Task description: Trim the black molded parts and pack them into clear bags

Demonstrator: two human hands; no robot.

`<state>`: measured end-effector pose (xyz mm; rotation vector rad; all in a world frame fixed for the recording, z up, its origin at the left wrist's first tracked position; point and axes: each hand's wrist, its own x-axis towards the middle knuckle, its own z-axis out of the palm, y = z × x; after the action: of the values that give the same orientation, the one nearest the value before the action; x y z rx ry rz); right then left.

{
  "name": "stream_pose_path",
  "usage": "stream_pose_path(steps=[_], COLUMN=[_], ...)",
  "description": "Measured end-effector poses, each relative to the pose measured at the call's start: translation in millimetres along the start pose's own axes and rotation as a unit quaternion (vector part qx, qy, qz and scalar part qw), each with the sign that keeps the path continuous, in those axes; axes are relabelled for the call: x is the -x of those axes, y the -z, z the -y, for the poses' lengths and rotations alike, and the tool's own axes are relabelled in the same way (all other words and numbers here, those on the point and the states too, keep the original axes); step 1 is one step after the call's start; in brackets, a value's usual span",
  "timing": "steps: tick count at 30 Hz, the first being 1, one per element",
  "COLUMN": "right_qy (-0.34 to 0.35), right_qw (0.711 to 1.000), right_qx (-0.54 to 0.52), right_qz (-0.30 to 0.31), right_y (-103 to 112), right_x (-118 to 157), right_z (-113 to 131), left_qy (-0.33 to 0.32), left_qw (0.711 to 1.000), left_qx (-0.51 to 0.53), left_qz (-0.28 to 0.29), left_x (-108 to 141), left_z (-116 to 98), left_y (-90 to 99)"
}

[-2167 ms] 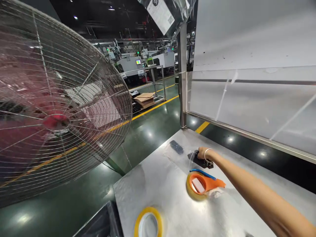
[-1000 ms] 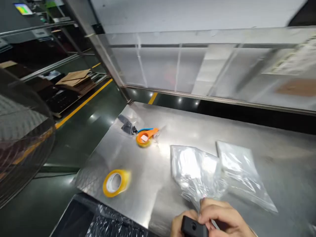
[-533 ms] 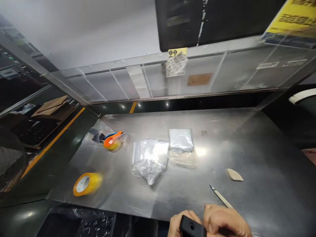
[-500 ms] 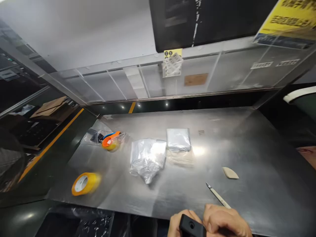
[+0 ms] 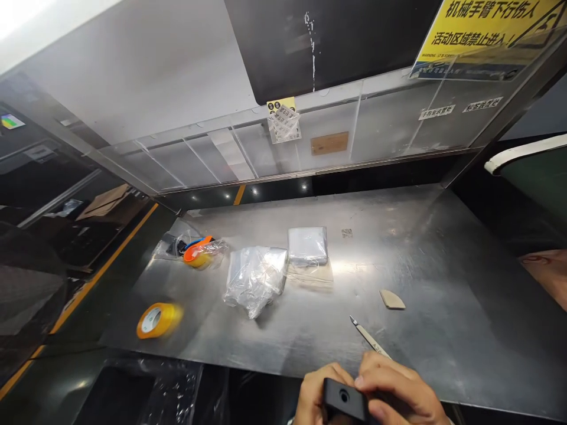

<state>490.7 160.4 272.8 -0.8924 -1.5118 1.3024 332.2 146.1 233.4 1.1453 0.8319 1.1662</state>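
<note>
Hands (image 5: 367, 392) below Chinese warning sign (image 5: 482, 35)

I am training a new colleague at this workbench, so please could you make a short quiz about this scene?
1. True or false: the left hand and the right hand both hold the black part.

2. Multiple choice: on the steel table, which thing lies nearest to the right hand?
A) the craft knife
B) the yellow tape roll
C) the orange tape dispenser

3. Fill in the missing word: seen from the person, the flat clear bag lies to the ____ of the crumpled clear bag.

Key: 1. True. 2. A. 3. right.
</note>
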Motion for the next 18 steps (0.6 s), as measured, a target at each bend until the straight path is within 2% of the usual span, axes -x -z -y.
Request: stream_pose_path(steps=[2, 4, 6, 9, 13, 15, 18], right_qy=[-0.12, -0.244, -0.313, -0.363, -0.415, -0.419, -0.412], right_qw=[0.992, 0.964, 0.933, 0.906, 0.875, 0.868, 0.871], right_qx=[-0.024, -0.087, -0.149, -0.19, -0.238, -0.258, -0.257], right_qz=[0.018, 0.055, 0.099, 0.106, 0.073, 0.071, 0.07], right_y=[0, -1, -5, -12, -19, -21, -24], right_x=[-5, -12, -20, -32, -45, -48, -49], right_z=[1, 0, -1, -5, -7, -9, -11], left_qy=[-0.035, -0.066, -0.121, -0.185, -0.19, -0.191, -0.2], left_qw=[0.996, 0.984, 0.966, 0.938, 0.937, 0.936, 0.923], left_qx=[-0.072, -0.146, -0.209, -0.269, -0.261, -0.259, -0.286], left_qz=[0.041, 0.077, 0.097, 0.114, 0.132, 0.139, 0.161], left_x=[-10, -19, -26, -33, -42, -45, -49], left_z=[-5, -10, -14, -16, -15, -13, -8], left_y=[10.0, 21.3, 32.1, 45.7, 61.0, 67.8, 74.3])
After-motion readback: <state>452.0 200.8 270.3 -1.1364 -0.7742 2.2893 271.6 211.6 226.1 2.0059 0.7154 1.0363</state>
